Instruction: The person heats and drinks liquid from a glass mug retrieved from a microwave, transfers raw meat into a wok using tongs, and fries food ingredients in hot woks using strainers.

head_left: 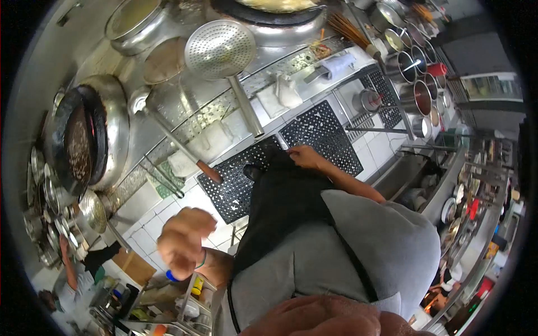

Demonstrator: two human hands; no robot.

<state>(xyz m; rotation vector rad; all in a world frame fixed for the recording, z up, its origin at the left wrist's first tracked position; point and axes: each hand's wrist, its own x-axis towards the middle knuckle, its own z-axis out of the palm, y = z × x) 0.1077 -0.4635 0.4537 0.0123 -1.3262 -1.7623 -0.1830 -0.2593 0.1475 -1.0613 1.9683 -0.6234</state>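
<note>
My left hand [185, 241] is raised at the lower left, over the white floor tiles. Motion smears its curled fingers, and a thin green band circles the wrist. My right hand [305, 157] is closed at the far edge of my black apron [274, 196]. A narrow pale strip [282, 141] shows just beyond its fingertips; what the fingers grip I cannot make out. On the counter ahead lie a large perforated strainer [220, 49] and a ladle [168, 133], whose wooden-tipped handle points towards me. Folded white cloths [207, 147] rest along the counter edge.
A dark wok [78, 145] sits on the left burner, another wok [269, 12] at the top. Black perforated mats [320, 137] cover the floor. Metal pots [417, 98] line the right side. Another person [73, 285] works at the lower left, amid shelves and bowls.
</note>
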